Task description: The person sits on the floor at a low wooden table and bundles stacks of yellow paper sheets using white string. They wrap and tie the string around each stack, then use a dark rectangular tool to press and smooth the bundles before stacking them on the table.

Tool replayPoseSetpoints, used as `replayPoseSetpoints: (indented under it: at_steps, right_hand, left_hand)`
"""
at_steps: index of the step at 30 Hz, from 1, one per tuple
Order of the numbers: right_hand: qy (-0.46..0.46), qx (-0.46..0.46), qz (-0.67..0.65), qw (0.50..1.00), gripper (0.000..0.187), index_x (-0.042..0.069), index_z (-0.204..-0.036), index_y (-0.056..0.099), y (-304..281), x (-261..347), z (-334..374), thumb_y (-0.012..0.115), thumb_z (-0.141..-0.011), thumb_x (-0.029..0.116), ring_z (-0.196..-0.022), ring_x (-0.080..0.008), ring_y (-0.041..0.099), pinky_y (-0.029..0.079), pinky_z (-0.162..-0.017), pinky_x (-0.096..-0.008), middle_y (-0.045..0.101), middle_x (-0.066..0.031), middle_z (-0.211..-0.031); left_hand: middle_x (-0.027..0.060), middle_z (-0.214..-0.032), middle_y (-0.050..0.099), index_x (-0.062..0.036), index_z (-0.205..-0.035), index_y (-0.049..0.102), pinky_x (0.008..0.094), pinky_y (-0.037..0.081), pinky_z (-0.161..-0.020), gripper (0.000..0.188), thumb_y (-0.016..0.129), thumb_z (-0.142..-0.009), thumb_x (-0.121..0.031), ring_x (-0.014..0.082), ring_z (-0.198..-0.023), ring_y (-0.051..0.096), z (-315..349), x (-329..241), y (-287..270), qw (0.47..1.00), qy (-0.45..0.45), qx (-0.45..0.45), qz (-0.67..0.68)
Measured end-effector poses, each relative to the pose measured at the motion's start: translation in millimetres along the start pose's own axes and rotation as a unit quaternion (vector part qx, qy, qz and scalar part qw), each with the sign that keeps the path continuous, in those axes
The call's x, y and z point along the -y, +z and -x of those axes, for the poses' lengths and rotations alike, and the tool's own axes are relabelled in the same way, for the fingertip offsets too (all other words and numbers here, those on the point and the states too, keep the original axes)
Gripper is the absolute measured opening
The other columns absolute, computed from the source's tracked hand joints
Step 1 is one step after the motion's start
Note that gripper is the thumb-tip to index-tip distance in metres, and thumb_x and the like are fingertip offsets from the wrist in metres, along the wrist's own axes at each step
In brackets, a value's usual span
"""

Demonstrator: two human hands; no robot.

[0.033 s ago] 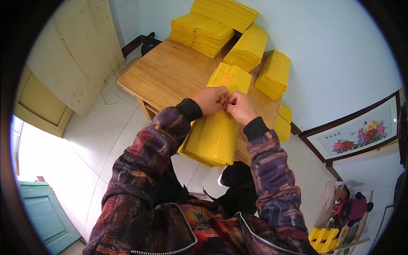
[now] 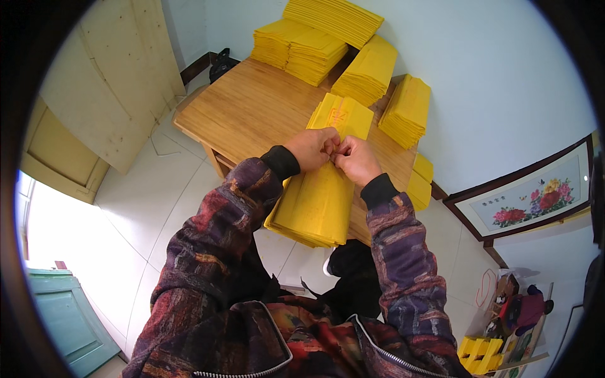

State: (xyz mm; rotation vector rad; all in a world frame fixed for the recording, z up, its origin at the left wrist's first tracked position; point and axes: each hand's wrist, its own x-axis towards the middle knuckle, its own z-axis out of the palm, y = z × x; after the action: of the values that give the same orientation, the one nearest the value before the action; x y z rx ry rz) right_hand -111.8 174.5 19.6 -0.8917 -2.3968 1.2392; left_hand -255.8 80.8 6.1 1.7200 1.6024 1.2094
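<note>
Pinched closed, my left hand (image 2: 313, 150) and right hand (image 2: 358, 161) met (on what, couldn't tell) atop a yellow stack (image 2: 318, 205) across the table's (image 2: 258, 104) edge; seemingly unfinished, with other stacks (image 2: 365, 68) beyond.

Wooden table (image 2: 252, 104) beneath yellow stacks (image 2: 364, 68), nearest bundle (image 2: 315, 205) partly past its edge.

The long yellow folded bundle of paper-like sheets (image 2: 315, 205) looks matt and slightly creased; the brown wood-grained table (image 2: 252, 104), smooth with a faint sheen; the multicoloured patterned jacket (image 2: 211, 242), matt cloth with a silvery, metal-looking zip (image 2: 242, 373)
</note>
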Motion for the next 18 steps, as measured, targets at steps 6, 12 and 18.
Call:
replayPoseSetpoints:
  at_steps: [6,12,18]
  right_hand:
    - [-0.007,-0.001,0.012,1.0,0.009,0.0,-0.073,0.056,0.2,1.8,2.1,0.064,-0.071,0.005,-0.065,-0.0239,0.059,0.047,-0.061,-0.0336,0.061,-0.0143,-0.069]
    - [-0.03,-0.004,0.058,0.998,0.011,0.003,-0.073,0.052,2.4,4.8,3.1,0.063,-0.074,-0.002,-0.062,-0.0094,0.052,0.043,-0.055,-0.0254,0.056,-0.003,-0.068]
    - [-0.048,-0.053,0.127,0.989,0.009,0.001,-0.079,0.054,10.7,12.8,10.0,0.06,-0.073,0.003,-0.076,-0.0364,0.059,0.047,-0.065,-0.0411,0.061,-0.0179,-0.077]
  left_hand:
    - [0.0078,-0.072,0.058,-0.0041,-0.095,0.053,0.0315,0.046,-0.062,0.024,0.056,-0.071,0.001,0.0235,-0.068,0.057,-2.9,-5.9,-1.7,0.999,-0.033,0.02,-0.027]
    - [0.0088,-0.072,0.059,-0.0039,-0.094,0.053,0.0322,0.046,-0.061,0.023,0.056,-0.071,0.0,0.0241,-0.067,0.058,-3.2,-5.8,-0.4,0.999,-0.032,0.006,-0.026]
    - [0.0114,-0.072,0.06,-0.0034,-0.093,0.054,0.0331,0.046,-0.061,0.021,0.058,-0.073,-0.002,0.0258,-0.067,0.058,-4.3,-3.5,3.4,0.999,-0.029,-0.012,-0.03]
